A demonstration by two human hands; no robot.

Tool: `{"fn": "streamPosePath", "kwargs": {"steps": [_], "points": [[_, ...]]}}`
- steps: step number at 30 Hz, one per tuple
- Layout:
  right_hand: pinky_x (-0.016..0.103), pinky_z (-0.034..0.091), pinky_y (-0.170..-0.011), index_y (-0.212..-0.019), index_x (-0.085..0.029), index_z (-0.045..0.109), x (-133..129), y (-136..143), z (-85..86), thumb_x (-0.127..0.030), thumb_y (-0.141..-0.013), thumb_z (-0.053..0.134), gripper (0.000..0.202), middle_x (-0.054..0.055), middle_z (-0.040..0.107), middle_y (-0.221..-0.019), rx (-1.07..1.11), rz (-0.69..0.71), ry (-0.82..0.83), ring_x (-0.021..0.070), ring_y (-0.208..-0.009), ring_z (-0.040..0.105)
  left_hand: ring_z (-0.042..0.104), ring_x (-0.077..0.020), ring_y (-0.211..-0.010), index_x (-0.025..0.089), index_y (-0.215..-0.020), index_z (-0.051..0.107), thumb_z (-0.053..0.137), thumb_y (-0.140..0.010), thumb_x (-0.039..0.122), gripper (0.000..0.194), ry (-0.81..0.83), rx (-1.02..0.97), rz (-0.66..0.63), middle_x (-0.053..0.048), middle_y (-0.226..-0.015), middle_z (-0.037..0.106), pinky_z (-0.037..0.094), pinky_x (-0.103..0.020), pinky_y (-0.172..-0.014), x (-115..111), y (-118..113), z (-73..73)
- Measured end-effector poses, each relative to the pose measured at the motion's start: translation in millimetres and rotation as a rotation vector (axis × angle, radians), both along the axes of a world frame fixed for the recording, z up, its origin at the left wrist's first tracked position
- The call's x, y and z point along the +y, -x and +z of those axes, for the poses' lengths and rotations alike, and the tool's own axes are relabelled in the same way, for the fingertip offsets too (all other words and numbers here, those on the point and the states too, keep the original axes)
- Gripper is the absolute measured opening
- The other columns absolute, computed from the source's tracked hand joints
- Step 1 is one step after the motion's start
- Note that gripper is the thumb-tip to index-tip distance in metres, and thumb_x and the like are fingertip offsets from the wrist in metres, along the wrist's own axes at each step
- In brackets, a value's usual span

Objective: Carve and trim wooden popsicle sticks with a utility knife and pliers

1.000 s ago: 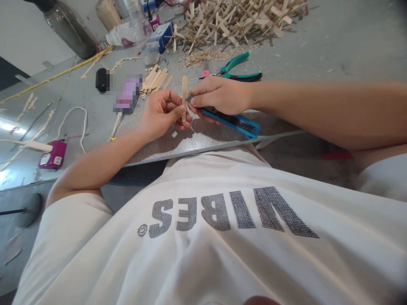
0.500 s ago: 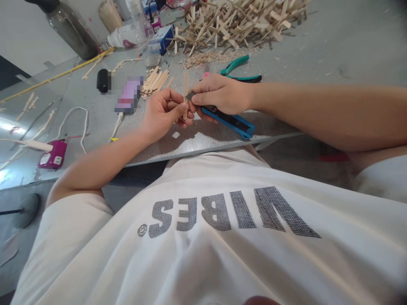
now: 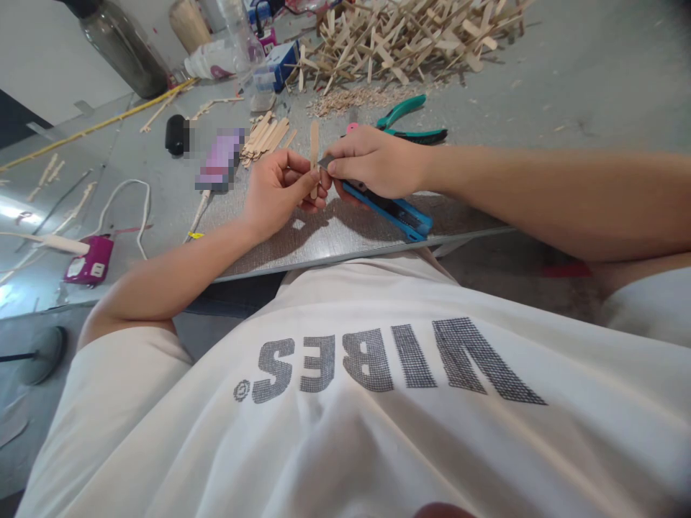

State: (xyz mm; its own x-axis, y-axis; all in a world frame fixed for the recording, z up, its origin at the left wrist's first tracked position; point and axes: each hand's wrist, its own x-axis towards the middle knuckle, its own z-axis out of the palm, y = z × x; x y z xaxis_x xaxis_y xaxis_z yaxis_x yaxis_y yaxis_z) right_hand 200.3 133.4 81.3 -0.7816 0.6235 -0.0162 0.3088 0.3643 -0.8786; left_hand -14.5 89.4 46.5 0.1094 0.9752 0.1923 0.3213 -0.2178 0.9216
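Over the table's near edge, my left hand (image 3: 286, 183) pinches a wooden popsicle stick (image 3: 314, 140), which stands upright between thumb and fingers. My right hand (image 3: 372, 164) is closed round a blue utility knife (image 3: 402, 216), its handle slanting out below the palm toward me. The short blade (image 3: 325, 161) points left at the stick's edge; whether it touches the wood I cannot tell. Just beyond my right wrist lie green-handled pliers (image 3: 404, 119). A small stack of popsicle sticks (image 3: 264, 137) lies behind my left hand.
A large heap of cut sticks (image 3: 399, 39) covers the back, with wood shavings (image 3: 345, 101) before it. Left are a phone (image 3: 220, 160) on a cable, a black case (image 3: 175, 135), a yellow ruler-like strip (image 3: 108, 121), a purple adapter (image 3: 89, 260) and a dark bottle (image 3: 124, 47).
The blade has shifted slightly at the stick, and the stick stands a little straighter. Both hands keep their hold in almost the same place.
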Motion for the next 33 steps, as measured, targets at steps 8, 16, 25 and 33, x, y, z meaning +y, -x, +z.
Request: {"fn": "streamPosePath", "kwargs": {"steps": [8, 16, 25, 33], "points": [[0.025, 0.044, -0.051, -0.081, -0.02, 0.062, -2.0, 3.5, -3.0, -0.015, -0.108, 0.06, 0.027, 0.0, 0.061, -0.061, -0.034, -0.039, -0.038, 0.0163, -0.053, 0.059, 0.084, -0.0181, -0.071, 0.022, -0.1, 0.059, 0.075, -0.107, 0.018, 0.018, 0.016, 0.075, 0.049, 0.001, -0.079, 0.08, 0.071, -0.033, -0.074, -3.5, -1.4, 4.6], [0.026, 0.047, -0.055, -0.082, -0.019, 0.067, -1.8, 4.5, -2.4, -0.014, -0.108, 0.055, 0.029, 0.001, 0.063, -0.063, -0.076, -0.084, -0.05, 0.0176, -0.057, 0.061, 0.086, -0.0197, -0.076, 0.021, -0.101, 0.06, 0.076, -0.108, 0.02, 0.017, 0.029, 0.109, 0.054, 0.0, -0.081, 0.079, 0.074, -0.036, -0.079, -3.9, -3.4, 5.3], [0.025, 0.042, -0.049, -0.073, -0.021, 0.06, 0.6, 3.2, -7.2, -0.024, -0.107, 0.069, 0.035, 0.0, 0.06, -0.058, -0.001, -0.041, -0.008, 0.0152, -0.052, 0.056, 0.079, -0.014, -0.065, 0.024, -0.096, 0.056, 0.078, -0.104, 0.017, 0.024, 0.075, -0.022, 0.004, 0.005, -0.073, 0.076, 0.066, -0.024, -0.065, -3.3, -4.2, 4.1], [0.031, 0.042, -0.051, -0.082, -0.021, 0.066, -7.3, 5.3, -2.2, -0.017, -0.101, 0.062, 0.02, 0.002, 0.063, -0.06, -0.065, -0.114, 0.005, 0.0198, -0.054, 0.057, 0.083, -0.0178, -0.075, 0.024, -0.101, 0.059, 0.084, -0.103, 0.027, 0.026, 0.073, -0.009, 0.023, 0.001, -0.078, 0.079, 0.068, -0.03, -0.073, -3.0, -3.2, -1.2]]}}
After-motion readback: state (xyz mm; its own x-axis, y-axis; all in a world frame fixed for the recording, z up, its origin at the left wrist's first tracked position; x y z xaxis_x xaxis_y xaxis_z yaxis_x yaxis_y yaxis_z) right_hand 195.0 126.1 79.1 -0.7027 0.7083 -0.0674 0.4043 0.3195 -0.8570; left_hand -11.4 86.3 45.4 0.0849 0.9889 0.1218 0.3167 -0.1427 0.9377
